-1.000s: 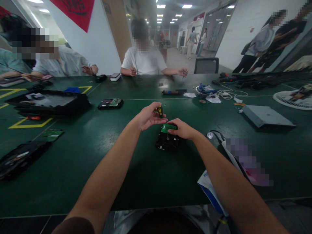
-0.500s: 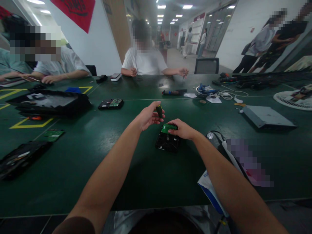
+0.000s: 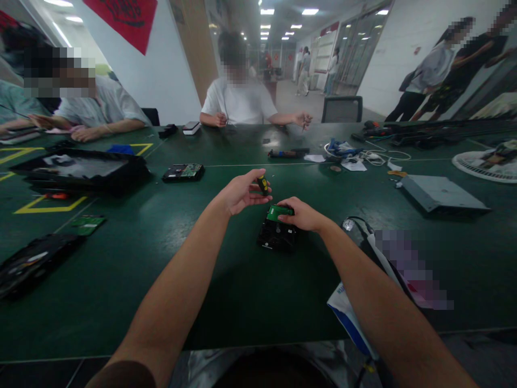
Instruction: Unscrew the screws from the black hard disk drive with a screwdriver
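A black hard drive [image 3: 277, 235] with a green circuit board [image 3: 278, 212] on top lies on the green table [image 3: 226, 291] in front of me. My left hand [image 3: 241, 192] pinches the yellow-and-black handle of a small screwdriver [image 3: 263, 185], held upright over the drive's far end. My right hand [image 3: 302, 214] rests on the drive, with its fingers closed on the right edge of the green board.
Another hard drive [image 3: 183, 172] and a large black tray [image 3: 81, 171] lie to the left, a grey metal case [image 3: 442, 193] to the right. Cables and tools [image 3: 347, 151] clutter the far side. A person in white [image 3: 240, 99] sits opposite; others sit at the left.
My left hand has turned the screwdriver handle slightly between its fingers. My right hand and the drive have stayed in place.
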Motion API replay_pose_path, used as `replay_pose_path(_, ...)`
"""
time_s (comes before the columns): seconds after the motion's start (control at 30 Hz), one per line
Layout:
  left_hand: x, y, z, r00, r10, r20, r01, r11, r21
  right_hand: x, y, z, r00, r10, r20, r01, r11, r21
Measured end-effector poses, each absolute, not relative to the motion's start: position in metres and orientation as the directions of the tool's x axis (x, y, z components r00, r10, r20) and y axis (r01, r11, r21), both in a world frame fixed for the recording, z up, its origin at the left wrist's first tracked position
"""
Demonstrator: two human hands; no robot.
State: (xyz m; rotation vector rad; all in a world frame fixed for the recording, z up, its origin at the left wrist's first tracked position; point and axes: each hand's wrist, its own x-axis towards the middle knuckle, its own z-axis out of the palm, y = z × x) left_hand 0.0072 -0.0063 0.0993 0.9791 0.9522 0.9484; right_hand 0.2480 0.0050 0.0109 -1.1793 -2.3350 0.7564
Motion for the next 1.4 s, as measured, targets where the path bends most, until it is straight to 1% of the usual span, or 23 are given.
replay_pose_path(0.23,0.0093,-0.0058,0.0975,0.298,0.935,-0.191,-0.126,0.237,0.963,0.2484,0.0059,0.01,-0.555,0.823,0.126,0.588,0.494,-0.64)
replay_pose_path(0.37,0.0123,-0.0081,0.0979,0.309,0.933,-0.185,-0.187,0.251,0.95,0.248,0.0066,0.0088,-0.545,0.831,0.111,0.595,0.477,-0.647)
replay_pose_path(0.5,0.0138,-0.0103,0.0998,0.352,0.925,-0.145,-0.234,0.237,0.943,0.248,0.0048,0.0102,-0.545,0.832,0.102,0.6,0.472,-0.646)
replay_pose_path(0.8,0.0105,-0.0111,0.1034,0.33,0.944,-0.015,-0.183,0.08,0.98,0.2472,0.0034,0.0131,-0.537,0.837,0.106,0.611,0.472,-0.635)
replay_pose_path(0.87,0.0107,-0.0111,0.1032,0.306,0.952,0.029,-0.135,0.013,0.991,0.247,0.0034,0.0127,-0.532,0.84,0.104,0.613,0.467,-0.637)
replay_pose_path(0.97,0.0116,-0.0093,0.1017,0.209,0.965,0.158,-0.034,-0.154,0.987,0.2467,0.0034,0.0122,-0.527,0.843,0.108,0.612,0.464,-0.64)
replay_pose_path(1.07,0.0125,-0.0063,0.1002,0.093,0.936,0.34,0.103,-0.348,0.932,0.2464,0.0036,0.0117,-0.53,0.841,0.107,0.604,0.463,-0.649)
replay_pose_path(1.17,0.013,-0.0044,0.0998,0.037,0.848,0.529,0.314,-0.513,0.799,0.2465,0.0043,0.011,-0.534,0.839,0.103,0.601,0.463,-0.652)
replay_pose_path(1.27,0.0131,-0.0049,0.1004,0.051,0.762,0.646,0.494,-0.581,0.647,0.2468,0.0052,0.0098,-0.534,0.84,0.1,0.599,0.459,-0.656)
replay_pose_path(1.33,0.0129,-0.0058,0.101,0.073,0.718,0.692,0.556,-0.605,0.57,0.2469,0.0053,0.0093,-0.54,0.834,0.112,0.59,0.47,-0.656)
replay_pose_path(1.4,0.0127,-0.0067,0.102,0.098,0.678,0.729,0.581,-0.633,0.511,0.247,0.005,0.0092,-0.539,0.833,0.121,0.59,0.476,-0.652)
